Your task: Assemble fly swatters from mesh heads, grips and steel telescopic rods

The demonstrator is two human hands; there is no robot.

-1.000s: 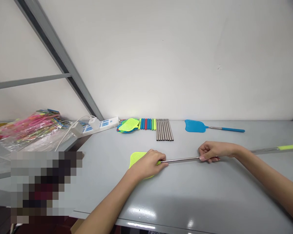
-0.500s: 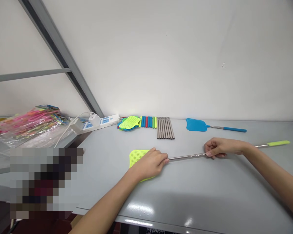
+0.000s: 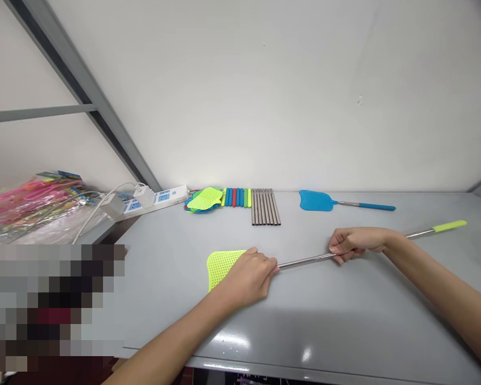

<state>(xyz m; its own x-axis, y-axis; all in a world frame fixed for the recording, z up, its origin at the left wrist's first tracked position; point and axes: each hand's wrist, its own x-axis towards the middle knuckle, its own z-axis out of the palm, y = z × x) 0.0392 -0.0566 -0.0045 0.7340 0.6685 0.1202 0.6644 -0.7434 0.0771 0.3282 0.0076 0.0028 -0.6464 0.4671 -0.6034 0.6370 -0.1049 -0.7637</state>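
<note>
A yellow-green fly swatter (image 3: 223, 266) with a long, drawn-out metal rod lies across the front of the table, between both hands. My left hand (image 3: 256, 275) is closed around the neck, where the perforated paddle meets the rod, and covers part of the paddle. Farther along, the fingers of my right hand (image 3: 347, 246) pinch the rod near its middle. Beyond the right wrist, the swatter's yellow-green grip (image 3: 449, 226) sticks out. Behind, a blue fly swatter (image 3: 317, 201) with a short rod and blue grip lies flat.
Near the wall are stacked swatter paddles (image 3: 206, 199), a row of coloured grips (image 3: 237, 198) and several metal rods (image 3: 265, 207). A white power strip (image 3: 156, 200) with plugs and cables sits left of them. Plastic-wrapped pink goods (image 3: 40, 200) lie far left. A blurred patch covers the lower left.
The camera view has shifted slightly. The swatter is tilted a little more, its grip end raised, and both hands still hold it in about the same places.
</note>
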